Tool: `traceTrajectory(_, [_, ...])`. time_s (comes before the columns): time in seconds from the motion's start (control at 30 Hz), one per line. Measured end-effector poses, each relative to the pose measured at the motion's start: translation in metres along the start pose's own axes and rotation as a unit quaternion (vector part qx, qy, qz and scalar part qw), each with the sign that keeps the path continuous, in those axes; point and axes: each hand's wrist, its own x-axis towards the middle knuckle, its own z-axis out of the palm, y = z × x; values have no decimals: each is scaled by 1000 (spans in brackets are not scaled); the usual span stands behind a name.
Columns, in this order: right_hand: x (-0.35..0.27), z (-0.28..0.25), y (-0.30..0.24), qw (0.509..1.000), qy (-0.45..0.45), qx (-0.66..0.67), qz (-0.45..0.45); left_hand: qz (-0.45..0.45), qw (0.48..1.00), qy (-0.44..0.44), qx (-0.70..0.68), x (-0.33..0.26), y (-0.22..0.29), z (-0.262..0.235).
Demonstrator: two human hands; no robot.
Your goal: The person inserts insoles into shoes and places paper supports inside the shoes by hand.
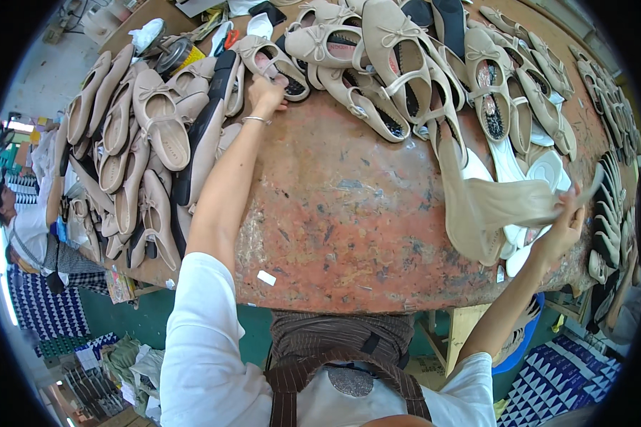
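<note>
Beige, smooth-looking material covers the open-topped shoe with a thin strap and a small bow at the far left part of the worn, reddish-brown surface, where the left hand has its fingers curled at the shoe's near side and opening; how firmly they grip cannot be told. Its long axis slants, bow end up and to the left, heel down toward the right, and the left hand is plainly the nearer one. Well apart, at the right side, the right hand closes its fingers on the outer end of thin, flat beige insole pieces. From that hand one broad strip runs leftward, while a longer-looking part lies crosswise to it, reaching away from the person; blur hides whether they are joined. So shoe and insole pieces sit on opposite sides, with bare surface between them. The shoe's inside looks dark and speckled, its toe rounded; the insole pieces look plain, pliable and gently curved at the edges, partly covering white shaped inserts.
</note>
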Motion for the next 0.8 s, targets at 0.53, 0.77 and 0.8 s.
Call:
traceTrajectory(0.53, [-127, 79, -26, 961, -253, 97, 45, 452, 874, -73, 160, -301, -55, -76])
traceTrajectory(0.77, [-174, 89, -51, 958, -249, 28, -137, 379, 876, -239, -177, -363, 6, 25])
traceTrajectory(0.8, [-166, 84, -50, 962, -223, 33, -152, 359, 882, -235, -193, -355, -4, 44])
